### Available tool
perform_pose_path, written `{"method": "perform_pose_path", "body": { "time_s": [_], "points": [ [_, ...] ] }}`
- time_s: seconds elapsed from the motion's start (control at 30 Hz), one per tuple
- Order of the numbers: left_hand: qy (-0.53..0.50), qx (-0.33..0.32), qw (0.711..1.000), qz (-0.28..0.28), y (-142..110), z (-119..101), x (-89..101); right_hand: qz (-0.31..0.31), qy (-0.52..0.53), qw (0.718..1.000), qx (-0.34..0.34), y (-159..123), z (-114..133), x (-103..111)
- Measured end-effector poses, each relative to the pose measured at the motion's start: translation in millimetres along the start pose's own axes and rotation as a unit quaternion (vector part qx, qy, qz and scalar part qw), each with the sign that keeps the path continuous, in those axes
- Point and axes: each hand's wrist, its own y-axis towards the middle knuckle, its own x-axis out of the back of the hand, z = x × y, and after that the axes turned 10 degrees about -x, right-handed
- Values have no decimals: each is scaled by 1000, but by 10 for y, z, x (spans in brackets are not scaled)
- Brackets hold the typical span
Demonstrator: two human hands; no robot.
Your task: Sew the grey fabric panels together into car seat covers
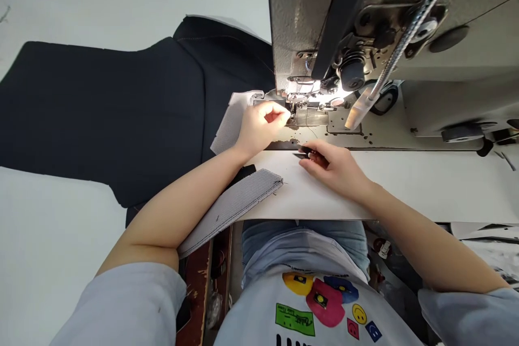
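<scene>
My left hand (pixel 259 127) is beside the needle area of a sewing machine (pixel 295 21), thumb and forefinger pinched together. Whatever lies between those fingertips is too small to make out. In my right hand (pixel 338 167), just in front of the machine bed, is a pair of thread snips (pixel 302 155) with dark blades pointing left. A loose dark thread (pixel 311 127) trails over the bed between the hands. Large black fabric (pixel 101 113) spreads out to the left. Grey mesh pieces (pixel 231 124) show by my left wrist, and a stitched grey strip (pixel 239 194) passes under that forearm.
The machine head overhangs the work from the upper right, its lamp lighting the needle area. A braided metal hose (pixel 417 21) slants down in front. The white tabletop (pixel 425 184) ends just ahead of my body, with a reddish wooden part (pixel 198 292) below.
</scene>
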Motion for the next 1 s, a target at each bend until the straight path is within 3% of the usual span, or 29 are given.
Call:
{"method": "perform_pose_path", "body": {
  "time_s": [0.1, 0.23, 0.33, 0.6, 1.0],
  "points": [
    [19, -15, 999, -39, 74, 29, -14, -119, -272, 948, 117, 43, -159, 29],
    [28, -28, 998, -51, 140, 99, -56, -156, -376, 901, 151, 102, -251, 17],
    [28, -37, 997, -57, 155, 157, -78, -163, -395, 890, 155, 96, -249, -1],
    [78, -57, 992, -75, 132, 178, -91, -168, -381, 896, 157, 82, -247, 11],
    [73, -50, 994, -64, 140, 201, -94, -184, -380, 895, 142, 74, -241, 12]
  ]
}}
